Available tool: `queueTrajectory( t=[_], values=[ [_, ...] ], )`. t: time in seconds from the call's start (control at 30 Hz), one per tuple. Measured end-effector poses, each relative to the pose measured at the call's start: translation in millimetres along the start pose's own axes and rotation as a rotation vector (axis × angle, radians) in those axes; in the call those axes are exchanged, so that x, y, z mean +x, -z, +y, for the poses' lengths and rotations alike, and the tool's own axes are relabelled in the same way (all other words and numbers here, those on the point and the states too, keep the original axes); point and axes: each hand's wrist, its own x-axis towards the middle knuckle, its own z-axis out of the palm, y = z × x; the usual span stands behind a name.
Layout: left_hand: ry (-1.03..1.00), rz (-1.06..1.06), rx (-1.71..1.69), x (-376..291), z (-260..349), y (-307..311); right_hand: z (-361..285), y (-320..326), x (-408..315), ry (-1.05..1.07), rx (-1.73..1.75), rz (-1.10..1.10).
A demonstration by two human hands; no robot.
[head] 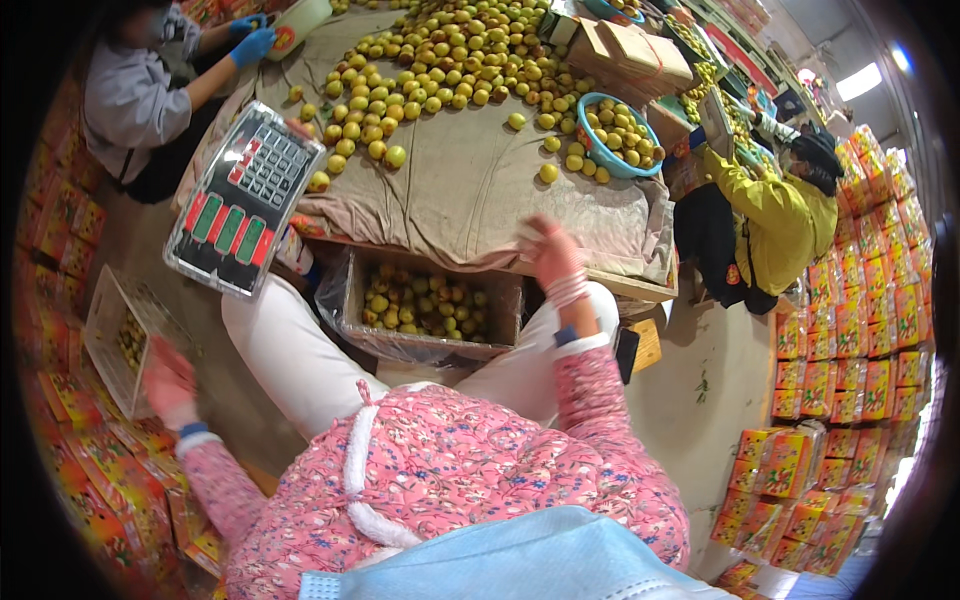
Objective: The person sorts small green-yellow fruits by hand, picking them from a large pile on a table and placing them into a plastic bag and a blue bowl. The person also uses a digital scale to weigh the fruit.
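Observation:
My left hand [169, 381], blurred, is at the near edge of a white plastic crate [105, 330] low on the left. Some jujubes [131, 341] show inside that crate. Whether the fingers grip its rim cannot be made out. My right hand [553, 251], also blurred, hovers around the front edge of the cloth-covered table [450, 180]; nothing shows in it and its fingers look apart. Between my knees stands a plastic-lined cardboard box [433, 341] holding yellow-green jujubes [431, 304]. A digital scale display with keypad [244, 199] stands at the table's left front corner.
Loose jujubes [450, 64] cover the table's far half. A blue basin [592, 154] of jujubes and flattened cardboard [630, 56] are at right. Co-workers sit left, with blue gloves [253, 46], and right, in a yellow jacket [780, 217]. Printed cartons [840, 360] are stacked on both sides.

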Motion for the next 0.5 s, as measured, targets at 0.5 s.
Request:
queueTrajectory(
  t=[0.5],
  values=[
    [0.983,-0.371,0.484,58.8,-242.7,-184.1,-150.7,220.2,191.0,0.251,0.002,0.801]
  ],
)
